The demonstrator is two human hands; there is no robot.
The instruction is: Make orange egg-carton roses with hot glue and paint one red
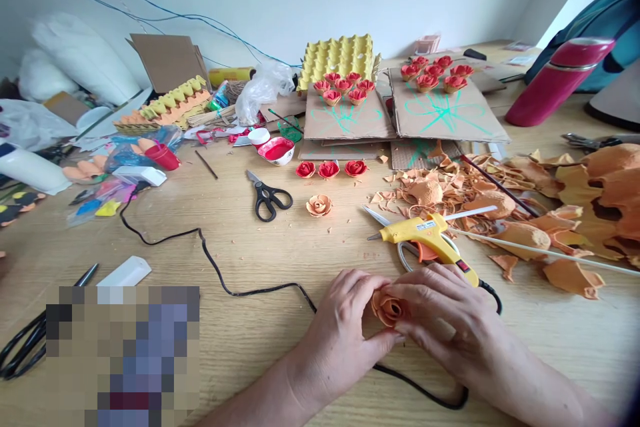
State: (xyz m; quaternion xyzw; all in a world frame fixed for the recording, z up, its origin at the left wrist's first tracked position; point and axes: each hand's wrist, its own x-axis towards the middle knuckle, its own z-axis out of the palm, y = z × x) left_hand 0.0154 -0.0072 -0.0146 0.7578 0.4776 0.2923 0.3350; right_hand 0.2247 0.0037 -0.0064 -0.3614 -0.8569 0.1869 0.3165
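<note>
Between my two hands, just above the table's front part, is an orange flower (389, 308) made of curled egg-carton petals. My left hand (345, 320) grips its left side with thumb and fingers. From the right, my right hand (450, 320) pinches the petals, hiding part of the flower. Just beyond my right hand lies a yellow glue gun (425, 230) with a glue stick poking out of its back. Scissors (406, 255) lie partly beneath it. A finished-looking orange flower (319, 205) sits farther off, in front of three red flowers (329, 169).
Torn orange carton pieces (470, 193) cover the right side. Black scissors (269, 199) and a bowl of red paint (277, 150) stand mid-table. Cardboard sheets (350, 121) bear more red flowers. A black cord (220, 273) crosses the table; a magenta flask (557, 83) stands back right.
</note>
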